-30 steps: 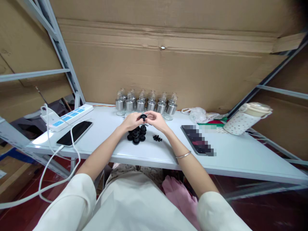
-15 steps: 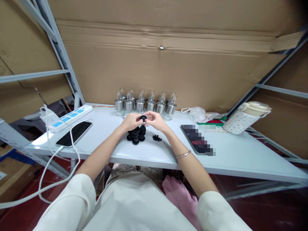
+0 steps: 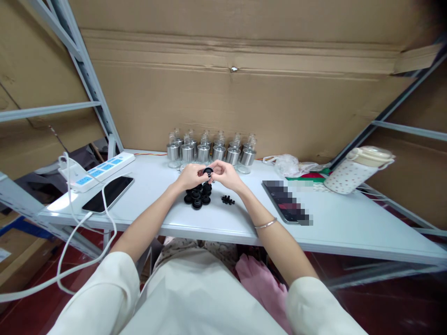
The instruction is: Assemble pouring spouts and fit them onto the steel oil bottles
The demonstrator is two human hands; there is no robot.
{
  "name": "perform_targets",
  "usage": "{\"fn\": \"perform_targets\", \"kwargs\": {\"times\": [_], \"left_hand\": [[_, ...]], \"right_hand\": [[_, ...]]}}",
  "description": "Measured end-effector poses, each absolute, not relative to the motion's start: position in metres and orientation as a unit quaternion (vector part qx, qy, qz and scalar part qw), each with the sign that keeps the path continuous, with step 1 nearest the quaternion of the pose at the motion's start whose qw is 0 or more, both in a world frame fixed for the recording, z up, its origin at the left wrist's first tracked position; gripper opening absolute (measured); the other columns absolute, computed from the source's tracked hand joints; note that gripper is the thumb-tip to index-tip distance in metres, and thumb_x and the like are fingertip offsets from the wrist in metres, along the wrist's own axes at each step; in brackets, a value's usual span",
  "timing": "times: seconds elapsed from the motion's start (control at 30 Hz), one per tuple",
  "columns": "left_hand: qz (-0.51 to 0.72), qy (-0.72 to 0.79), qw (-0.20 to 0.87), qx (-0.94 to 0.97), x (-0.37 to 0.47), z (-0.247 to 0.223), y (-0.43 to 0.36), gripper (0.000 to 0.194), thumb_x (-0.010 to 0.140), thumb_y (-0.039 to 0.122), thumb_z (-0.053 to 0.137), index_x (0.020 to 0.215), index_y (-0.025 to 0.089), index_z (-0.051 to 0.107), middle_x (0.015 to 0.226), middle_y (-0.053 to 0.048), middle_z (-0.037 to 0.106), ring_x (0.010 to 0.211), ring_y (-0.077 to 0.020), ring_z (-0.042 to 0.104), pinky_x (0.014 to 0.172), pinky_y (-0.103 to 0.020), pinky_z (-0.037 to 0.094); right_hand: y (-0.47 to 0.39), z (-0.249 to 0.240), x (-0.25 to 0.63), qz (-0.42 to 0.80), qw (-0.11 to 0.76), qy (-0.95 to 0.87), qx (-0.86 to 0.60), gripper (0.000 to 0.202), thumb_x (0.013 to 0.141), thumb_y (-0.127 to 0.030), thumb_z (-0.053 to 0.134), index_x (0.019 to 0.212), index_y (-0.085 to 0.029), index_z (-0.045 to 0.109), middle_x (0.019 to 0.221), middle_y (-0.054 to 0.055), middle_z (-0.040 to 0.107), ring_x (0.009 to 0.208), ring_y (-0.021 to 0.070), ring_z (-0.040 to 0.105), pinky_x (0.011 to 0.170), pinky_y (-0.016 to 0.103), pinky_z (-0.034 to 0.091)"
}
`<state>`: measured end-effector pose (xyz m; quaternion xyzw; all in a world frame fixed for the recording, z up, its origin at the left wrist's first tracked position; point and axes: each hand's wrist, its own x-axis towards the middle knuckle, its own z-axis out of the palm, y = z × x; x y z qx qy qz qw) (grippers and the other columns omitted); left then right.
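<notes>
Between my two hands is a round black cap (image 3: 208,170), held above the table. My left hand (image 3: 191,177) grips its left side with closed fingers. From the other side, my right hand (image 3: 225,175) pinches it, with fingertips at its front and top edge. Whether a smaller part sits in the cap is too small to tell. Just below my hands lies a pile of similar black caps (image 3: 197,203), partly covered by my left hand. A few centimetres to the right is a small cluster of tiny black pieces (image 3: 228,200).
Several glass bottles with metal bands (image 3: 203,152) stand in rows behind my hands. On the left are a power strip (image 3: 104,170) and a phone (image 3: 109,194) with a white cable. To the right lie a dark tablet (image 3: 284,200), plastic bags (image 3: 287,165) and a dotted tumbler (image 3: 351,174).
Both hands stay in the same place around the black cap, with only a slight shift of the fingertips. The pile and the small pieces have not moved.
</notes>
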<state>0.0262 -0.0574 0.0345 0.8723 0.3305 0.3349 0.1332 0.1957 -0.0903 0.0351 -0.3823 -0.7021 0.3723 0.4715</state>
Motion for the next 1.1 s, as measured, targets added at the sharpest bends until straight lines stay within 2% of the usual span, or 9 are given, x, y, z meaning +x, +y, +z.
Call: {"fn": "perform_targets", "kwargs": {"times": [0.23,0.53,0.77,1.1], "left_hand": [[0.342,0.327,0.12,0.873,0.027,0.033,-0.054,0.02,0.07,0.031,0.042,0.057,0.017,0.039,0.055,0.003,0.042,0.054,-0.0096,0.038,0.054,-0.023,0.027],[0.336,0.314,0.135,0.878,0.023,0.034,-0.051,0.016,0.078,0.032,0.044,0.073,0.017,0.048,0.067,0.002,0.05,0.062,-0.0115,0.046,0.06,-0.023,0.035],[0.35,0.321,0.146,0.868,0.022,0.034,-0.055,0.018,0.081,0.031,0.045,0.09,0.018,0.051,0.074,0.001,0.055,0.067,-0.0129,0.052,0.065,-0.025,0.041],[0.361,0.325,0.14,0.862,0.023,0.03,-0.053,0.022,0.078,0.034,0.051,0.094,0.018,0.049,0.07,0.003,0.054,0.061,-0.0112,0.053,0.063,-0.024,0.042]], "right_hand": [[-0.087,0.033,0.195,0.386,0.484,-0.684,-0.384,0.02,0.063,-0.016,0.057,0.083,-0.019,0.056,0.057,-0.004,0.065,0.056,0.0153,0.066,0.056,0.025,0.049],[-0.085,0.034,0.2,0.416,0.488,-0.662,-0.388,0.024,0.065,-0.027,0.064,0.085,-0.019,0.054,0.062,-0.002,0.066,0.061,0.0165,0.068,0.062,0.028,0.052],[-0.081,0.034,0.204,0.308,0.511,-0.691,-0.407,0.03,0.064,-0.03,0.067,0.09,-0.016,0.064,0.083,0.004,0.068,0.077,0.0153,0.063,0.069,0.027,0.051],[-0.081,0.031,0.204,0.332,0.502,-0.7,-0.384,0.035,0.059,-0.024,0.065,0.093,-0.016,0.06,0.082,0.002,0.064,0.065,0.0102,0.057,0.065,0.025,0.049]]}}
